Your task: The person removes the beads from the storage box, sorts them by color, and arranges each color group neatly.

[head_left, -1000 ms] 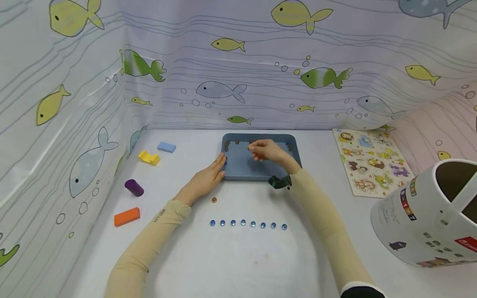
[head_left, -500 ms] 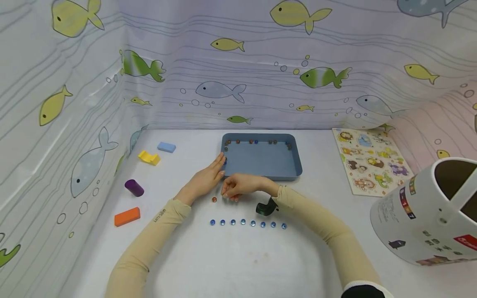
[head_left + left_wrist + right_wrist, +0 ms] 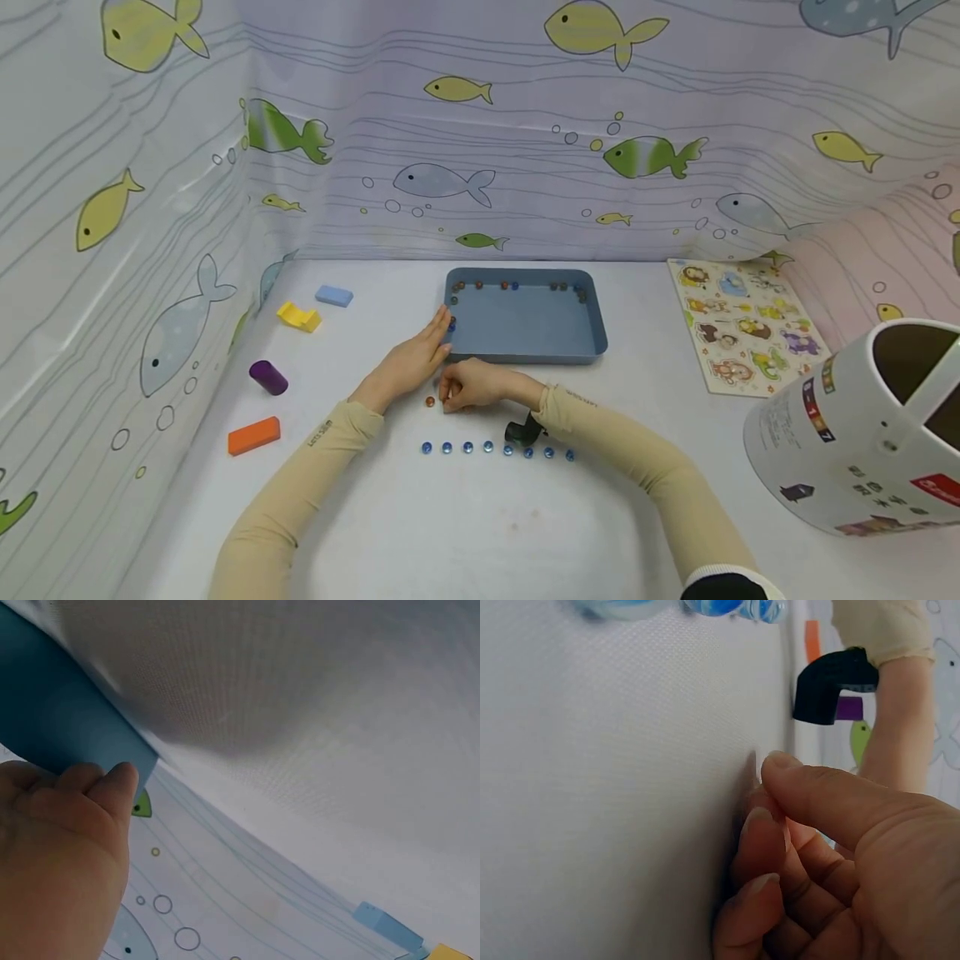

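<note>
My left hand (image 3: 411, 362) rests with extended fingers against the left side of the blue-grey tray (image 3: 525, 361). In the left wrist view its fingers touch the tray wall (image 3: 90, 712). Just in front of the tray, my right hand (image 3: 474, 384) is low over the white table, thumb and fingertips pinched together. A small marble seems to be in that pinch, mostly hidden by the fingers in the right wrist view. Left of these fingertips lies an orange-brown marble (image 3: 430, 402). Several blue marbles (image 3: 468, 447) form a row nearer the front. Inside the tray, brown marbles (image 3: 479, 285) and blue marbles (image 3: 515, 286) lie along the edges.
To the left are a light blue block (image 3: 333, 296), a yellow curved block (image 3: 299, 317), a purple cylinder (image 3: 268, 377) and an orange block (image 3: 254, 436). An animal picture board (image 3: 750, 325) and a large white bucket (image 3: 817, 450) stand at the right.
The right hand has come from inside the tray toward the front left, down to the table beside the orange-brown marble. The left hand has stayed at the tray's side.
</note>
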The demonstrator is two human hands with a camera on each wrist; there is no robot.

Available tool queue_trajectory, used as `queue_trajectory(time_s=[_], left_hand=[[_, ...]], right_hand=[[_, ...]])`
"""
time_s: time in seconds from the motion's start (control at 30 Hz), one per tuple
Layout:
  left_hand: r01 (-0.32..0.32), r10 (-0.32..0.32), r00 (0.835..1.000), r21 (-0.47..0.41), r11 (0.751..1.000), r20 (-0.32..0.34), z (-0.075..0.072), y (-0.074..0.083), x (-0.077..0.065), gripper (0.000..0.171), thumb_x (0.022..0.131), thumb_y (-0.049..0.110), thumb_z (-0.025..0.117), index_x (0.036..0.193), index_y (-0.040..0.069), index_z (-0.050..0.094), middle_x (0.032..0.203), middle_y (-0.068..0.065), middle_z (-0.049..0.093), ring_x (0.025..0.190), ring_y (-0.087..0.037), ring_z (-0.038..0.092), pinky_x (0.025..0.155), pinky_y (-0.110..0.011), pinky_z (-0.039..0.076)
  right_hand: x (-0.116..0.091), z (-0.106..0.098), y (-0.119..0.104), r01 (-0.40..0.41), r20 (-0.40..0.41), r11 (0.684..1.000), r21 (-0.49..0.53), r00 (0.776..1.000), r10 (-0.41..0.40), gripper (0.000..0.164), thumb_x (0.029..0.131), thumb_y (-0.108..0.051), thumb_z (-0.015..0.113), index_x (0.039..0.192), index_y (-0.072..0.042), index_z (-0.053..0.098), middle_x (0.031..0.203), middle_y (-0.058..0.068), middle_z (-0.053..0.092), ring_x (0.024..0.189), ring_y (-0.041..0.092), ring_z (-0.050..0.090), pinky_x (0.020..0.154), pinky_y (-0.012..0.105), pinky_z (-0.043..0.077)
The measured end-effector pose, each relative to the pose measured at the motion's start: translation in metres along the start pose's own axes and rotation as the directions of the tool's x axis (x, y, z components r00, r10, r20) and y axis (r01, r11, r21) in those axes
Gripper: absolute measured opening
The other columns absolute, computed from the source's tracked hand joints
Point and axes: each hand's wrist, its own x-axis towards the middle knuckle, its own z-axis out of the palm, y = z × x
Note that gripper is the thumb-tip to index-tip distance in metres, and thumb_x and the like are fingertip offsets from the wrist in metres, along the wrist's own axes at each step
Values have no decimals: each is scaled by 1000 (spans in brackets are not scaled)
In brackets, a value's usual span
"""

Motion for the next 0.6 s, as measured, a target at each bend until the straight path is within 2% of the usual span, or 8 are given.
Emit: queue_trajectory(time_s=[0.13,0.33,0.47,0.6], left_hand=[[-1,1,1000,1,1000,-2,-1,0,0,61,106,31,34,155,2,12,164,-13,4,144,-34,30,111,-51,39],[21,-21,1000,-11,1000,15,1,0,-2,60,106,32,34,155,3,13,164,-10,2,143,-35,32,108,-51,41],[25,-25,999,-6,1000,21,1,0,-1,60,107,32,33,155,4,13,164,-10,1,143,-35,33,109,-51,41],[27,-28,999,9,1000,17,1,0,0,60,107,32,33,155,5,12,164,-9,0,142,-35,35,108,-51,42]], right_hand=[[1,2,-1,0,-16,998,-68,1000,-1,12,88,-17,72,97,-11,66,77,-3,62,63,5,52,56,15,42],[-2,1,0,0,-3,998,-56,1000,-1,18,87,-18,73,102,-11,66,77,-3,62,63,5,51,57,15,41],[-10,-10,-1,-8,34,1000,1,999,8,19,91,-20,69,107,-11,64,75,-4,60,63,6,52,58,17,42],[-20,-36,-3,-5,73,993,121,997,-4,24,97,-20,60,115,-4,62,79,0,63,70,12,58,68,28,51]])
